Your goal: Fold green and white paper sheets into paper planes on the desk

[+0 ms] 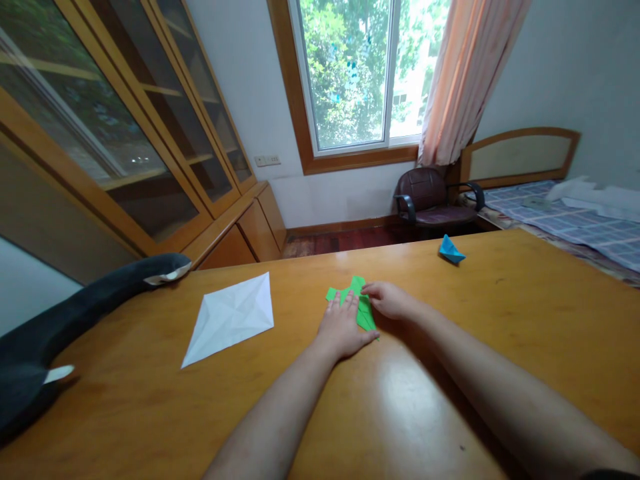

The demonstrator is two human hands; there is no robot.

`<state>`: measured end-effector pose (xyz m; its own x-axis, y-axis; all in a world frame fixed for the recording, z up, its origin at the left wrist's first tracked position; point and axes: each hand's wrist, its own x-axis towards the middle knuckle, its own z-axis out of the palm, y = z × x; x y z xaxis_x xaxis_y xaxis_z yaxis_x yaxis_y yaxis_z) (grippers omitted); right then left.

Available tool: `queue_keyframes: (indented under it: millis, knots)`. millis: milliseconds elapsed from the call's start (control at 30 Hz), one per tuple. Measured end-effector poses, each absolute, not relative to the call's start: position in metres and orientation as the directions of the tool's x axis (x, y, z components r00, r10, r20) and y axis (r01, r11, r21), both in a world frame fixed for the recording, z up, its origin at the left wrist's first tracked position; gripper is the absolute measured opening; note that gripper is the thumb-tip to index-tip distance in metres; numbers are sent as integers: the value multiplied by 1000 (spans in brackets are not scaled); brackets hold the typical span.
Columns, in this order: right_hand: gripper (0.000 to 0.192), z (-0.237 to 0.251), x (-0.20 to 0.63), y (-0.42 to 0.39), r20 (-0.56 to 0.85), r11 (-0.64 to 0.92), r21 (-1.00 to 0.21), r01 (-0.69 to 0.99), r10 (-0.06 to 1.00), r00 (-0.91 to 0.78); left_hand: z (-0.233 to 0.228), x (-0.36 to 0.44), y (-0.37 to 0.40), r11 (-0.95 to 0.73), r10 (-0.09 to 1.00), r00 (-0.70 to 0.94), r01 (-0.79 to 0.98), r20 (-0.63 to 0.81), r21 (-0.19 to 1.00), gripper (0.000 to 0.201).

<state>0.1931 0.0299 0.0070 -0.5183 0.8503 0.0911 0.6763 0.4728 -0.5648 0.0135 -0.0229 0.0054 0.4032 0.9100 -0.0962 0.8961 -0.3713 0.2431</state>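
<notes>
The green paper (361, 305) lies near the middle of the table (500, 333), partly folded, well in from every edge. The left hand (343, 328) rests flat on it, fingers spread, pinning its left and near part down; the right hand (389, 300) pinches the paper's upper right flap between thumb and fingertips, though how tightly cannot be told. The likeliest slip, as I judge it, is the sheet sliding on the glossy tabletop: if the flat hand eases its weight while the other pulls the flap, the paper could skate and the crease would land off its line. A pull that is too sharp could also tear the thin flap at an existing fold. Much of the paper is hidden under the left palm, so layers there might shift unseen and bunch. The white sheet (231, 319), creased and open, lies toward the table's left side, well apart from the hands, and the blue boat (451, 250) sits near the far edge to the right; neither seems in reach of an elbow. A dark plush toy (75, 307) drapes over the left edge.
</notes>
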Motion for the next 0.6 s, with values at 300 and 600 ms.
queue_keyframes:
  millis: [300,600]
  knots:
    - [42,1,210,-1,232,710,-418,567,686,-689,2,12,-22,-391,906,417,889,-68,240,96]
    - [41,7,206,-9,213,768,-339,543,625,-751,2,12,-21,-399,904,422,891,-72,217,95]
